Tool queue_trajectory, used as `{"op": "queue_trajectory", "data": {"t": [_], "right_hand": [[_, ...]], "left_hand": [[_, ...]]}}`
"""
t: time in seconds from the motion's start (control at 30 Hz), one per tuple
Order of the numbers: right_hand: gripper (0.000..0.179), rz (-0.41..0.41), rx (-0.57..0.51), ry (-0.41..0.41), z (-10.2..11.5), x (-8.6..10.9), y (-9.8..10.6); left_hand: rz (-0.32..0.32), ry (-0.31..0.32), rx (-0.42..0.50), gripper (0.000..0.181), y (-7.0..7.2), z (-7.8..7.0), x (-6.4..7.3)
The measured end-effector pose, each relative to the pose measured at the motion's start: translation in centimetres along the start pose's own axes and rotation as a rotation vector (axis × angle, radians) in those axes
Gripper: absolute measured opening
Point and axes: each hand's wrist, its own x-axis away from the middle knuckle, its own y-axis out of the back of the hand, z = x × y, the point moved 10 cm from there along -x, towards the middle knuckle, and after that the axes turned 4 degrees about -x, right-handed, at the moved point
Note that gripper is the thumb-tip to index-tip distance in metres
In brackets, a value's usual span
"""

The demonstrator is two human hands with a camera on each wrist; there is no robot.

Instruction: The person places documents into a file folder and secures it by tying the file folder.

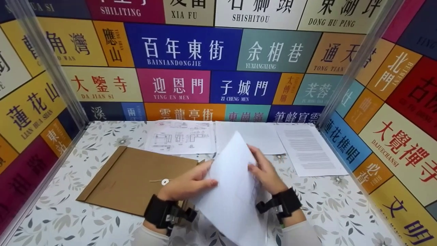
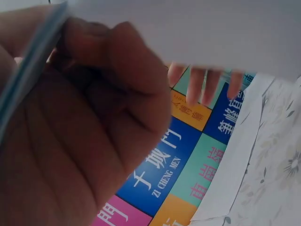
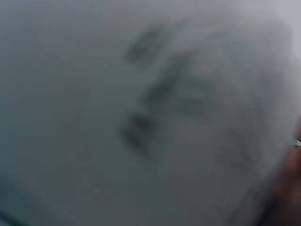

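Both hands hold white paper (image 1: 232, 184) up in front of the body, tilted, with one corner pointing away. My left hand (image 1: 189, 181) grips its left side, thumb on the near face. In the left wrist view the curled fingers (image 2: 136, 70) sit against the paper's edge (image 2: 35, 61). My right hand (image 1: 268, 171) pinches the right edge, some fingers reaching behind it. The paper (image 3: 70, 117) fills most of the right wrist view, with blurred dark marks on it. Left of the left hand lies a brown document folder (image 1: 136, 177) with a string and a white button (image 1: 165, 182).
Along the back of the table (image 1: 68, 222) lie a sheet with line drawings (image 1: 181, 138), a blank-looking sheet (image 1: 266, 136) and a sheet of printed text (image 1: 309, 150). Panels with coloured lettering (image 1: 184, 48) enclose the table at the back and both sides.
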Motion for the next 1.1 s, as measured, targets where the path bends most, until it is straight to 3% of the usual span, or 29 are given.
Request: {"op": "queue_trajectory", "data": {"t": [0.13,0.23,0.3,0.4,0.5,0.57,0.63,0.73,0.87,1.0,1.1], "right_hand": [[0.036,0.046,-0.078,0.021,-0.2,0.0,-1.1],[0.018,0.009,-0.102,-0.002,-0.1,0.0,-0.3],[0.015,-0.037,-0.102,-0.034,-0.1,0.0,0.8],[0.016,-0.164,-0.100,-0.073,0.1,0.2,3.0],[0.013,-0.401,-0.155,-0.070,0.5,0.7,5.9],[0.013,-0.586,-0.264,-0.036,0.9,1.3,7.6],[0.016,-0.754,-0.397,0.020,1.2,2.1,8.9],[0.023,-0.898,-0.594,0.115,1.7,2.9,9.3],[0.034,-0.956,-0.730,0.134,1.7,3.1,8.3],[0.048,-0.962,-0.765,0.032,0.6,3.1,6.2],[0.056,-0.936,-0.793,-0.041,-0.6,2.9,4.1]], "left_hand": [[-0.015,0.037,-0.061,0.053,0.2,0.5,-0.2],[-0.125,0.041,-0.077,0.040,1.7,0.7,-0.1],[-0.242,0.025,-0.065,0.032,3.1,0.8,0.1],[-0.418,0.006,0.060,0.034,5.1,1.6,0.3],[-0.548,0.030,0.215,0.046,6.0,3.2,0.6],[-0.586,0.062,0.278,0.052,5.8,4.2,0.4],[-0.610,0.086,0.273,0.056,5.2,5.0,0.0],[-0.639,0.077,0.284,0.058,4.0,5.7,-0.7],[-0.670,-0.029,0.381,0.057,2.1,5.7,-1.7],[-0.722,-0.117,0.463,0.049,1.0,5.4,-2.1],[-0.815,-0.114,0.458,0.042,1.2,5.5,-1.6]]}}
